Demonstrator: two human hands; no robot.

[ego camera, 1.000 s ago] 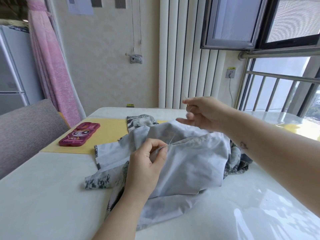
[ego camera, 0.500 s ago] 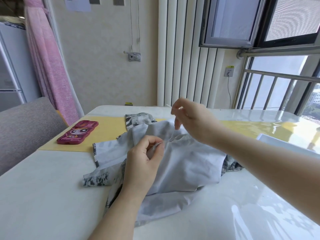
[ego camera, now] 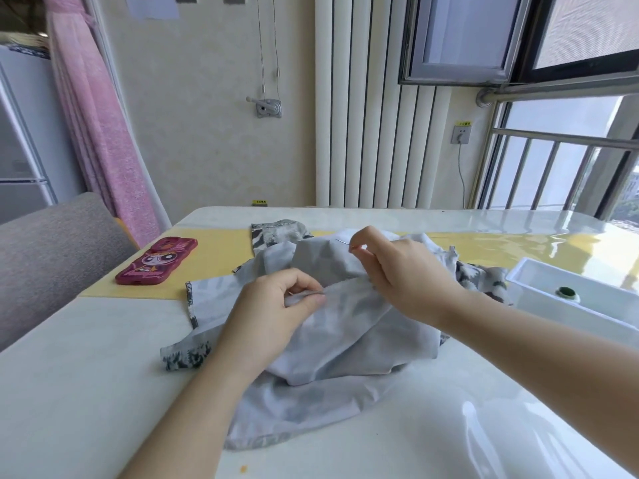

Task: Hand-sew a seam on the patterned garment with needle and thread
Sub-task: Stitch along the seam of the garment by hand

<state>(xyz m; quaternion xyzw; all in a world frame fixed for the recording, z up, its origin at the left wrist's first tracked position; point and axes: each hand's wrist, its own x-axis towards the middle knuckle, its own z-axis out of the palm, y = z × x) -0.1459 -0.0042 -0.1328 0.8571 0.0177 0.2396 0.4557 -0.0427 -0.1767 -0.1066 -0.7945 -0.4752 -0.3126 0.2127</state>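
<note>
A head-worn camera looks down at a white table (ego camera: 86, 375) set against a cream wall. At far left are the grey back of a chair (ego camera: 52, 243) and, behind it, a pink curtain (ego camera: 96, 133). A phone (ego camera: 157, 261) in a pink cartoon case lies on a yellow mat (ego camera: 221, 267) near the table's left edge.

In the middle of the table lies the garment (ego camera: 345, 340), a crumpled pale grey cloth with dark patterned edges, its far end resting on the mat. The left hand (ego camera: 273, 312) pinches a raised fold of the garment between thumb and forefinger. The right hand (ego camera: 404, 274) is just beside it, higher and farther back, above the cloth, with its fingers curled. Its thumb and forefinger pinch a thin needle (ego camera: 342, 240) that points left. The thread is too fine to make out. The two hands are near each other but not touching.

At right, a white tray (ego camera: 539, 299) holds a small green object (ego camera: 567, 292). Behind it is a barred window.
</note>
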